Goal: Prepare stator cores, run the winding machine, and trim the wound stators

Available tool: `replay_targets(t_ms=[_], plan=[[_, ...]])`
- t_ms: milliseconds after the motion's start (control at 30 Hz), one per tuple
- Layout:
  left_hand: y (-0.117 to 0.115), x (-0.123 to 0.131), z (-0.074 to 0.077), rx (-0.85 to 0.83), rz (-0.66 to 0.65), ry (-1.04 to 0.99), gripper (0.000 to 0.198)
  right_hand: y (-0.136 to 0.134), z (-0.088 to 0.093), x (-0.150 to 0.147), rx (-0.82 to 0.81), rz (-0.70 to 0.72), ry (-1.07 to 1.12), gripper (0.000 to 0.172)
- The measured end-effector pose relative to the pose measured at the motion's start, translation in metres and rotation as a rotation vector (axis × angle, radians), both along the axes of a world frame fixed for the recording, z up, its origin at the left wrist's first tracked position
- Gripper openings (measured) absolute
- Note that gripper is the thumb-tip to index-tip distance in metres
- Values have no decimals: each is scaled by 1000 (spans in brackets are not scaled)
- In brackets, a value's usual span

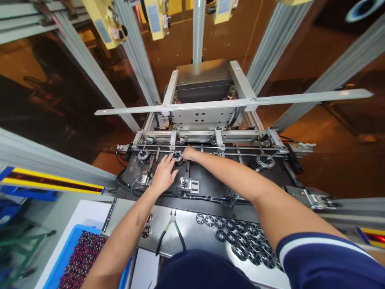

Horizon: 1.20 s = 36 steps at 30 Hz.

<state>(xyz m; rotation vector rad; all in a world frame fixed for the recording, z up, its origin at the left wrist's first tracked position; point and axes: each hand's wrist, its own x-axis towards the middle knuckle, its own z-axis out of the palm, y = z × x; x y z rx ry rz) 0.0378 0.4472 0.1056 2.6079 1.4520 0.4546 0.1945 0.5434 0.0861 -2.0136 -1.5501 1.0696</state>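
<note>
My left hand point(163, 175) reaches over the black machine plate point(210, 180), fingers stretched and thumb apart. Its fingertips are at the near left edge of a round metal fixture point(178, 157); I cannot tell whether they touch it. On the fixture's right side is my right hand point(190, 153), its fingers curled closed. What it grips, if anything, is hidden behind the knuckles. A similar round fixture point(143, 155) sits further left, and another round fixture point(265, 161) lies to the right, beyond my right forearm. Just in front stands a small metal clamp block point(189, 185).
On the steel ledge point(188, 224) lie open cutting pliers point(172, 224) and several black spoked discs point(240, 237). A blue bin point(75, 237) at lower left holds many small dark and red parts. A long metal bar point(210, 105) crosses above the plate.
</note>
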Motion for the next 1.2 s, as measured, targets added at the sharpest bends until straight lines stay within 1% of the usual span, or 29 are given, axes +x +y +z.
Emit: replay_targets(t_ms=[133, 233, 367, 500, 567, 633, 733, 833, 900, 933, 1033, 1100, 1133, 1200], plan=[[10, 4, -12, -12, -13, 72, 52, -2, 3, 5, -120, -24, -23, 32], [12, 4, -15, -17, -28, 110, 53, -1, 10, 13, -133, -27, -18, 32], [14, 3, -16, -21, -37, 140, 53, 1, 17, 19, -124, 27, 44, 30], [15, 2, -18, -36, -46, 162, 55, -2, 10, 17, -124, 63, 97, 28], [14, 1, -20, -47, -49, 175, 58, -2, 6, 16, -121, 69, 93, 28], [14, 1, -20, -55, -52, 192, 62, -2, 5, 14, -111, 81, 75, 28], [13, 2, -17, -57, -51, 223, 65, -3, 16, 10, -68, 109, 36, 29], [11, 4, -12, -56, -38, 239, 67, -17, 41, 14, 3, 159, -21, 27], [10, 5, -9, -62, -27, 235, 68, -37, 61, 29, 70, 218, -58, 26], [10, 5, -8, -68, -24, 229, 68, -49, 70, 42, 103, 254, -74, 24], [10, 4, -9, -89, -27, 209, 70, -87, 92, 99, 182, 318, -135, 16], [11, 3, -9, -101, -34, 201, 70, -106, 96, 142, 226, 273, -215, 9], [12, 2, -8, -104, -38, 200, 69, -113, 94, 160, 248, 242, -258, 8], [14, 2, -7, -105, -44, 205, 67, -123, 81, 185, 287, 218, -320, 6]])
